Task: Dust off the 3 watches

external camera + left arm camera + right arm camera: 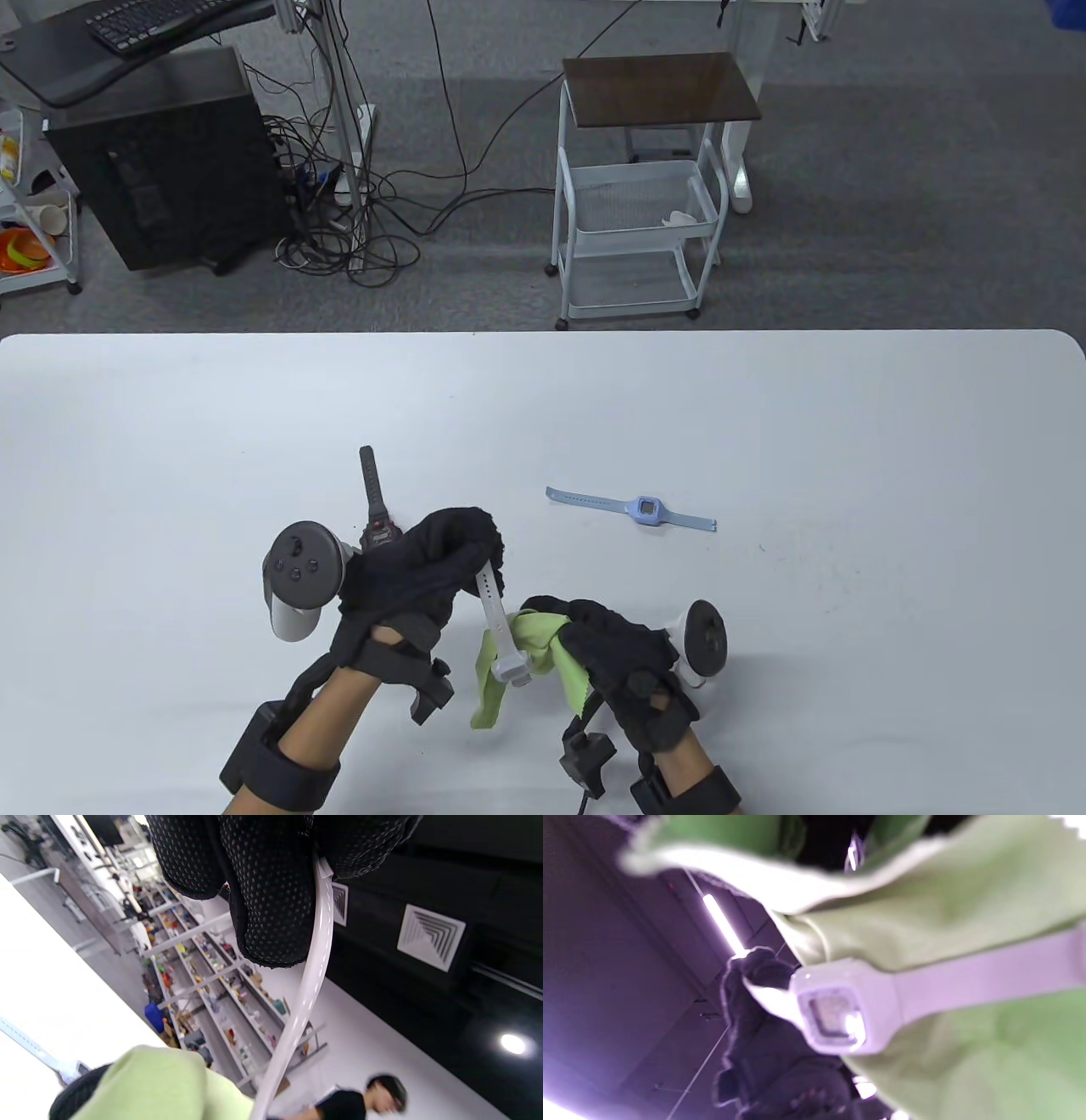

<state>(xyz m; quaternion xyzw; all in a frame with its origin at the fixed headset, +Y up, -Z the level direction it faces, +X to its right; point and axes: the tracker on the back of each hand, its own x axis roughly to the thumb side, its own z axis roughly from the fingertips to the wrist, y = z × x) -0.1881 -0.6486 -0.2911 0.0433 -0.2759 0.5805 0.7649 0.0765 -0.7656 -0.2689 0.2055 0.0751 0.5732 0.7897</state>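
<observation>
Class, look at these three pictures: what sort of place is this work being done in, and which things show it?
Probably a lab or workshop used for recording. Beyond the white table are a computer tower with tangled cables, a wheeled cart, and long shelves packed with small objects.

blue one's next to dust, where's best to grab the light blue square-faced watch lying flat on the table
Likely pinch the light blue square-faced watch at its raised case from above. The thin straps lie flat on the white table, giving little to catch, and nothing crowds it.

black watch [378, 518] half hidden behind left hand [416, 564], right wrist view blurred
</observation>
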